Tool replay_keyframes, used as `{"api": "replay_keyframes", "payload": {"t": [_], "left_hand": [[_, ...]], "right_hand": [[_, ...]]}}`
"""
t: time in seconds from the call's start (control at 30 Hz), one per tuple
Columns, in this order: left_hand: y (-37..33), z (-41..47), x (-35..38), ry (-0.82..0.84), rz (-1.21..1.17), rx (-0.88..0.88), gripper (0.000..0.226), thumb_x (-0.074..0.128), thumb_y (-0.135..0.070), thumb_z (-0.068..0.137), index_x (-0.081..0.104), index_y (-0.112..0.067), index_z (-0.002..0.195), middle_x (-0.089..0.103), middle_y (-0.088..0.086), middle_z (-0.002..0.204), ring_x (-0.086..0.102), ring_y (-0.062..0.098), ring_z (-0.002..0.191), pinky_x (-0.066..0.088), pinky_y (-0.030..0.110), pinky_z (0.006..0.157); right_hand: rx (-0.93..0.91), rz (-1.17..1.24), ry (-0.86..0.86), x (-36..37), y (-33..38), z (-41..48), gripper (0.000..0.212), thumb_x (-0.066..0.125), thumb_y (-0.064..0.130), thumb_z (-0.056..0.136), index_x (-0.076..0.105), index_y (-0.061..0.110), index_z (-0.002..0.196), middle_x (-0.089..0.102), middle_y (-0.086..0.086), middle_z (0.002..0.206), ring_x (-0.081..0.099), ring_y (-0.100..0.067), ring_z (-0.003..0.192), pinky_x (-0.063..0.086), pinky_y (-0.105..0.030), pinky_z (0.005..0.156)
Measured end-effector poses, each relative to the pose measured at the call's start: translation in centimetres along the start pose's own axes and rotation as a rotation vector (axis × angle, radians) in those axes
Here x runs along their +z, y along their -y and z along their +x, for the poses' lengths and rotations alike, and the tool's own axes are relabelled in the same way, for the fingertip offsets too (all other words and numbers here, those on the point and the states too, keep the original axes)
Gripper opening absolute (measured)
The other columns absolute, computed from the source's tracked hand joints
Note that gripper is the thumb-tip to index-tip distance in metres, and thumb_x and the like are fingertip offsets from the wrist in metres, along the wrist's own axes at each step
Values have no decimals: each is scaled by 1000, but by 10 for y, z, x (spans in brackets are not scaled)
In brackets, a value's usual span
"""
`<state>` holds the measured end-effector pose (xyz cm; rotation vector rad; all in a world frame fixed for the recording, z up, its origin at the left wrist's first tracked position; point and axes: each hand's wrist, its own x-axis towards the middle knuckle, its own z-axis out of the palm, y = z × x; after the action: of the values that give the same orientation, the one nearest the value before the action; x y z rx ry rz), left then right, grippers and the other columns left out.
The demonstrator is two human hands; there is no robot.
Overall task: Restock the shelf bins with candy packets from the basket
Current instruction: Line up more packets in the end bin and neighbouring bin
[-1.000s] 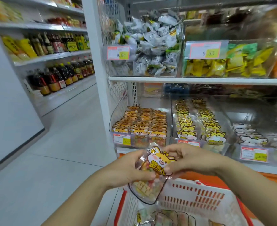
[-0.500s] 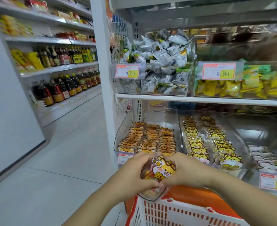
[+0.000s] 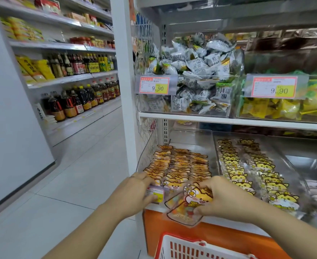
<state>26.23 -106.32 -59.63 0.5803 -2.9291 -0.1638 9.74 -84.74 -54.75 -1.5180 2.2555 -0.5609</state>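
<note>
Step in hand: I judge I am about to seat 1 packet in the left lower bin.
Right hand: pinches the clear cat-printed candy packet by its yellow header, just in front of the bin's front lip.
Left hand: fingers loosely spread at the orange price tag; I cannot tell if it grips anything.
How to do it well: I should lift the packet over the lip and lay it flat on the front row, cat face up, matching its neighbours.
Clear left bin: about 3 rows of orange cat packets, rear space bare.
Clear middle bin: 2 rows of yellow cat packets.
Upper bins: grey-white sachets; yellow sweets.
White-and-red plastic basket: below the hands, contents hidden.
</note>
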Motion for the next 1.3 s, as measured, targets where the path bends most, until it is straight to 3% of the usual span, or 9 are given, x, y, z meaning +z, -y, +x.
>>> {"api": "replay_keyframes", "payload": {"t": [0.13,0.23,0.4,0.57,0.73,0.9,1.07,1.17,1.3], "left_hand": [[3,10,3,28,-26,2,45,56,-51,91,56,-31,131,56,-9,126,53,11,114,49,30,95],[5,17,3,115,-15,-1,51,55,-57,86,59,-31,130,61,-6,124,58,14,107,53,35,89],[1,28,4,256,-1,-31,51,62,-57,83,60,-29,125,65,-3,116,61,18,100,53,31,77],[-3,36,5,337,-90,-60,53,72,-52,78,55,-30,123,59,-9,110,57,14,95,43,26,69],[0,39,10,342,-162,-78,83,76,-54,74,41,-28,144,48,-9,137,52,12,118,47,27,94],[3,41,11,338,-207,-51,94,74,-60,71,33,-30,151,42,-11,144,48,12,126,46,30,103],[8,51,-6,362,-199,-74,68,62,-74,68,58,-38,125,65,-15,117,62,9,105,53,35,93],[4,56,-13,324,5,-42,43,57,-69,83,68,-34,106,69,-12,101,63,11,95,52,37,88],[6,60,-15,321,-102,-49,25,62,-56,87,67,-33,80,70,-14,94,63,7,87,53,36,84]], "right_hand": [[5,-20,-49,-9,2,7,35,79,41,74,67,10,82,59,8,58,43,-12,45,33,-30,48],[13,-47,-44,-11,0,14,32,78,44,72,68,15,82,71,-1,77,60,-16,57,50,-41,56],[26,-116,26,-3,-7,19,39,75,46,72,62,11,80,60,-10,69,42,-12,50,30,-33,51],[19,-159,75,2,-10,18,36,73,46,71,62,13,82,66,-5,74,54,-19,57,36,-35,52],[25,-165,53,-1,-12,21,31,73,45,73,65,16,83,67,-7,75,55,-21,57,37,-34,51],[7,-181,41,-5,-19,25,34,74,43,71,61,12,79,66,-9,73,54,-21,55,37,-36,50],[38,-169,63,-1,-29,29,41,74,42,71,59,5,78,61,-15,68,41,-16,49,30,-37,49],[38,-168,82,-3,-28,30,39,75,43,72,61,7,79,55,-16,64,38,-16,49,28,-36,48],[22,-183,119,-9,-22,31,49,78,47,72,65,3,89,52,-14,62,40,-17,50,30,-42,47]]}}
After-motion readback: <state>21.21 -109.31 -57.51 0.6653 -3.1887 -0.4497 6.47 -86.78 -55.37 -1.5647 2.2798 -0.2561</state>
